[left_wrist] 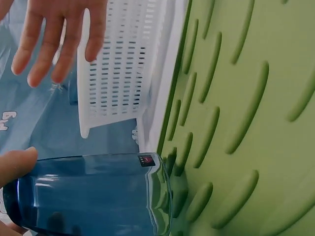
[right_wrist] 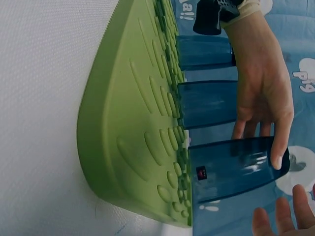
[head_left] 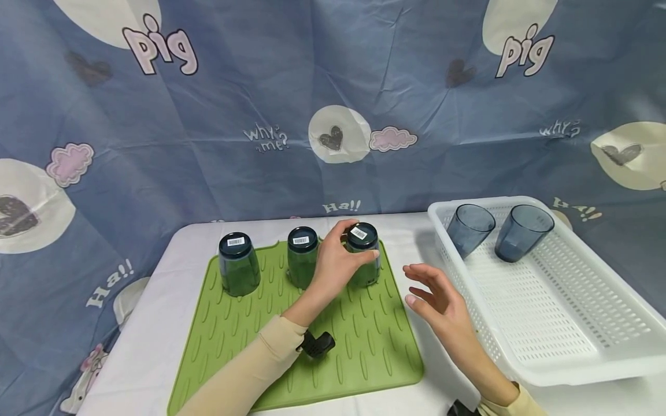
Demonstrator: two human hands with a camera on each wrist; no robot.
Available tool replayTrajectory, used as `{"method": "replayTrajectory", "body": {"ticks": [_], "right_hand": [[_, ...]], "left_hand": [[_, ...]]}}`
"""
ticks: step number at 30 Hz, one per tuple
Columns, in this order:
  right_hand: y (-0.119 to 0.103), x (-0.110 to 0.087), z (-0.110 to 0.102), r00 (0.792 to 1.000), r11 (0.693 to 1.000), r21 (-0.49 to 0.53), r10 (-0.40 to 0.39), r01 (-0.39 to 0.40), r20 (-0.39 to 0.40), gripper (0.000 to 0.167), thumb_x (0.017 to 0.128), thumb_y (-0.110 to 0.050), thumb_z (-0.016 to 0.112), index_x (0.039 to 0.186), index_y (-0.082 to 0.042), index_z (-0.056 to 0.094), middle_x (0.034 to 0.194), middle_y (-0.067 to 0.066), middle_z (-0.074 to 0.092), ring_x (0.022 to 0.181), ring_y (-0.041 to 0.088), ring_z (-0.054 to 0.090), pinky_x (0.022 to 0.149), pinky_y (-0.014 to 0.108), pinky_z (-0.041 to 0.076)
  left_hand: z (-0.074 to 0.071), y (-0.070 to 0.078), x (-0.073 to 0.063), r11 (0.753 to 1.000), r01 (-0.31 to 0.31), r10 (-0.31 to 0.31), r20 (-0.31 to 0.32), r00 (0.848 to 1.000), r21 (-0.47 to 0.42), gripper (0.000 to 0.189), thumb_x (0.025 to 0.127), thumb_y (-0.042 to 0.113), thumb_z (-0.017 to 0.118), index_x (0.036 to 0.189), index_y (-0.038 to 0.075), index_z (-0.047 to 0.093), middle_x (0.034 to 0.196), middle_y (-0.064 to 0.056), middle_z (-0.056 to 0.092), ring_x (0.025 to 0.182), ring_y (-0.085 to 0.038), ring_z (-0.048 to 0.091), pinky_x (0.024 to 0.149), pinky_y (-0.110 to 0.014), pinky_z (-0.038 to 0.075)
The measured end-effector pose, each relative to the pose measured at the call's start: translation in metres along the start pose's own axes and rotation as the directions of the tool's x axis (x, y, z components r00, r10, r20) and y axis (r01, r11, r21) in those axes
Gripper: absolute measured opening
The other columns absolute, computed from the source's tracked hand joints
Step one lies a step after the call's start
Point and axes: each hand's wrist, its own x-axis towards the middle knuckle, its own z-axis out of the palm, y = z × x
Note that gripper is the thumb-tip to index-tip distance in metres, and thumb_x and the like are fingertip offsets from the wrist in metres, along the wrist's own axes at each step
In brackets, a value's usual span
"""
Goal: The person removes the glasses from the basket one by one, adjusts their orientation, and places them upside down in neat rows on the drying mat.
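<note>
My left hand (head_left: 333, 263) grips an upside-down blue drinking glass (head_left: 370, 273) near its base, thumb on one side and fingers on the other. The glass is over the back right corner of a green ridged drying mat (head_left: 359, 358); whether its rim touches the mat I cannot tell. A small dark label shows near the rim of this glass (right_wrist: 236, 167) in the right wrist view. Two more inverted glasses, a middle one (head_left: 302, 263) and a left one (head_left: 239, 271), stand along the mat's back edge. My right hand (head_left: 442, 300), fingers loosely bent, holds nothing, between mat and basket.
A white perforated plastic basket (head_left: 588, 375) stands on the right. Two blue glasses, one (head_left: 470, 231) at its back left and another (head_left: 522, 234) beside it, lean inside, mouths up. White cloth (head_left: 140, 346) covers the table; a printed blue curtain (head_left: 260, 185) hangs behind.
</note>
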Motion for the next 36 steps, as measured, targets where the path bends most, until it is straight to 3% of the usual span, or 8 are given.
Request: {"method": "replayTrajectory", "body": {"ticks": [12,25,31,36], "right_hand": [[0.001,0.0,0.0,1.0,1.0,-0.003,-0.022,0.022,-0.006,0.043,0.093,0.009,0.057,0.135,0.004,0.048,0.135,0.019,0.053,0.127,0.028,0.049,0.102,0.034,0.045],[0.0,0.0,0.0,1.0,1.0,-0.018,-0.01,0.009,-0.018,0.041,0.094,0.008,0.057,0.134,0.004,0.049,0.134,0.016,0.055,0.127,0.029,0.049,0.101,0.033,0.045],[0.0,0.001,-0.002,1.0,0.999,-0.033,0.005,-0.005,-0.002,0.041,0.095,0.006,0.057,0.135,0.005,0.047,0.135,0.015,0.054,0.129,0.034,0.046,0.103,0.035,0.044],[0.0,0.001,-0.002,1.0,0.999,-0.032,0.006,-0.006,-0.001,0.041,0.095,0.006,0.057,0.134,0.005,0.047,0.135,0.017,0.053,0.128,0.031,0.047,0.103,0.035,0.045]], "left_hand": [[0.005,-0.008,0.014,0.999,0.028,-0.027,-0.032,0.999,0.019,0.066,0.077,0.022,0.086,0.135,0.017,0.055,0.114,-0.002,0.061,0.101,-0.021,0.059,0.084,-0.04,0.051],[0.012,-0.011,0.014,1.0,0.004,-0.004,0.015,1.0,0.002,0.067,0.079,0.018,0.084,0.137,0.013,0.052,0.125,-0.006,0.056,0.111,-0.024,0.056,0.088,-0.041,0.05],[0.013,-0.014,0.015,1.0,0.002,-0.001,0.031,1.0,-0.015,0.068,0.079,0.02,0.084,0.138,0.014,0.05,0.126,-0.004,0.055,0.113,-0.023,0.054,0.09,-0.042,0.048],[0.012,-0.015,0.015,1.0,-0.001,0.002,0.027,1.0,-0.014,0.069,0.078,0.02,0.085,0.138,0.014,0.05,0.124,-0.004,0.055,0.113,-0.023,0.053,0.09,-0.042,0.048]]}}
